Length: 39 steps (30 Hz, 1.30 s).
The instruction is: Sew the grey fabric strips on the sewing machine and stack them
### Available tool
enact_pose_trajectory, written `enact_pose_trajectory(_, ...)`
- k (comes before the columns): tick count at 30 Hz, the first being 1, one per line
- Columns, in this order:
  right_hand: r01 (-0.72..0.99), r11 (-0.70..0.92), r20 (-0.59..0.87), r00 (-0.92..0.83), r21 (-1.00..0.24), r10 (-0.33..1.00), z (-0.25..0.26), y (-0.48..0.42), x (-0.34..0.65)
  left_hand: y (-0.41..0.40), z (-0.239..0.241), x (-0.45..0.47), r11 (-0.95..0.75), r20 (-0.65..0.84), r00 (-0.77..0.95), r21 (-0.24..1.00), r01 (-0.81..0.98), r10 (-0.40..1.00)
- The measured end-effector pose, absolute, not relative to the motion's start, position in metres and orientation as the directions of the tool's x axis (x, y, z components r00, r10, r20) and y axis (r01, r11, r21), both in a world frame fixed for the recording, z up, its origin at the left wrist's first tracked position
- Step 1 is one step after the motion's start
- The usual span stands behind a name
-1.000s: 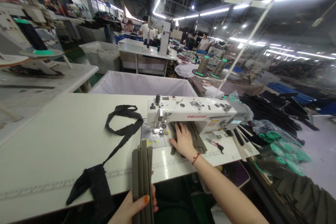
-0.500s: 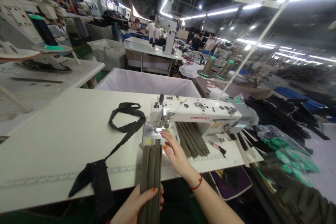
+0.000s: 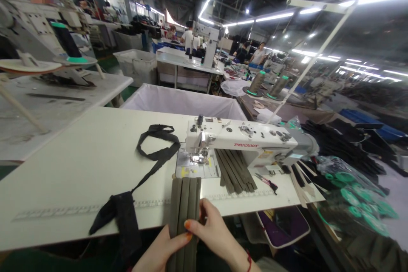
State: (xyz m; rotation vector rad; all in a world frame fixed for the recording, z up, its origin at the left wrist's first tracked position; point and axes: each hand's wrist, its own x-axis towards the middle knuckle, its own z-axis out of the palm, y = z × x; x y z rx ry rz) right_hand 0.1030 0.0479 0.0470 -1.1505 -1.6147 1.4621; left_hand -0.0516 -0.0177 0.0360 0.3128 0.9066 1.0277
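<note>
In my head view, my left hand [image 3: 165, 247] and right hand [image 3: 214, 230] grip a bunch of brown strips [image 3: 187, 197] at six o'clock, thumbs on top. From this bunch, the sewing machine [image 3: 223, 136] is at one o'clock, scissors [image 3: 269, 183] at two, and a black band [image 3: 159, 160] at eleven.

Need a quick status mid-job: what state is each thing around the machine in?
Left hand, closed on held strips
Right hand, gripping their right side
Held strips, side by side
Machine, presser foot height unclear
Other strips, fanned under its arm
Black band, looped, draped over table edge
Snips, lying flat, open or shut unclear
Cones, standing, thread-wound
</note>
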Motion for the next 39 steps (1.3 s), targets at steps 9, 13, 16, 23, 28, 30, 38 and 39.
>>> enact_pose_trajectory(9,-0.079,-0.238,-0.215,-0.230,-0.968,0.949,0.032,0.025,0.092,-0.014,0.038,-0.050,0.522,-0.523,0.176,0.641,-0.563,0.834)
enact_pose_trajectory(13,-0.159,-0.328,-0.303,-0.162,-0.931,0.939,0.027,0.027,0.095,-0.013,0.034,-0.053,0.537,-0.510,0.193,0.707,-0.460,0.838)
enact_pose_trajectory(16,-0.157,-0.327,-0.299,-0.180,-0.932,0.937,0.028,0.029,0.093,-0.010,0.033,-0.049,0.448,-0.435,0.142,0.764,-0.464,0.889)
enact_pose_trajectory(23,-0.192,-0.344,-0.291,-0.257,-0.919,0.922,0.030,0.036,0.081,-0.009,0.035,-0.042,0.459,-0.442,0.152,0.759,-0.462,0.884)
enact_pose_trajectory(28,-0.209,-0.369,-0.319,-0.239,-0.906,0.917,0.032,0.035,0.087,-0.013,0.036,-0.045,0.487,-0.513,0.130,0.659,-0.573,0.848)
enact_pose_trajectory(30,-0.225,-0.394,-0.350,-0.212,-0.891,0.913,0.031,0.033,0.091,-0.013,0.037,-0.048,0.521,-0.557,0.140,0.619,-0.587,0.819)
enact_pose_trajectory(38,-0.267,-0.410,-0.386,-0.140,-0.872,0.912,0.025,0.037,0.100,-0.015,0.029,-0.049,0.514,-0.558,0.085,0.681,-0.522,0.825)
enact_pose_trajectory(39,-0.252,-0.412,-0.380,-0.168,-0.876,0.910,0.026,0.038,0.098,-0.015,0.027,-0.047,0.512,-0.553,0.084,0.691,-0.510,0.829)
